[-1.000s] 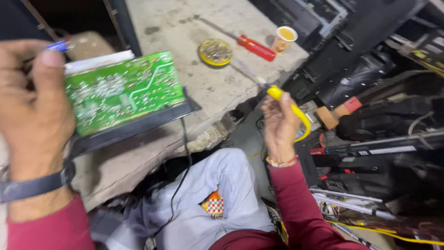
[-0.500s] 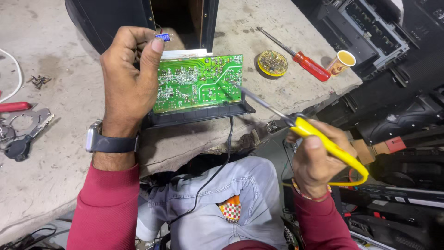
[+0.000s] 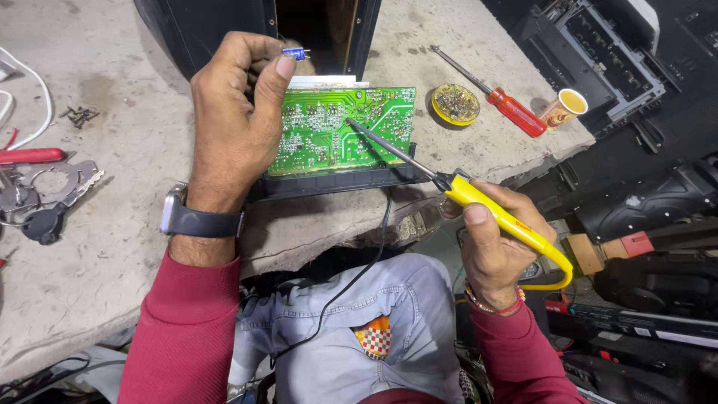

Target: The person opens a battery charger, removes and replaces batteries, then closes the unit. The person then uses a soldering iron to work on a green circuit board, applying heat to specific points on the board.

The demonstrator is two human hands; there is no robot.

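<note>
A green circuit board stands tilted on a black frame at the edge of a concrete slab. My left hand rests on the board's left side and pinches a small blue capacitor between thumb and forefinger. My right hand grips a yellow-handled soldering iron; its metal tip touches the board near the middle.
A round yellow tin, a red-handled screwdriver and a small paper cup lie right of the board. Keys, screws and a red handle lie at left. Black electronic casings crowd the right. A dark box stands behind.
My right hand brought the soldering iron up from beside my knee until its tip met the board. The view has swung so the board sits centred.
</note>
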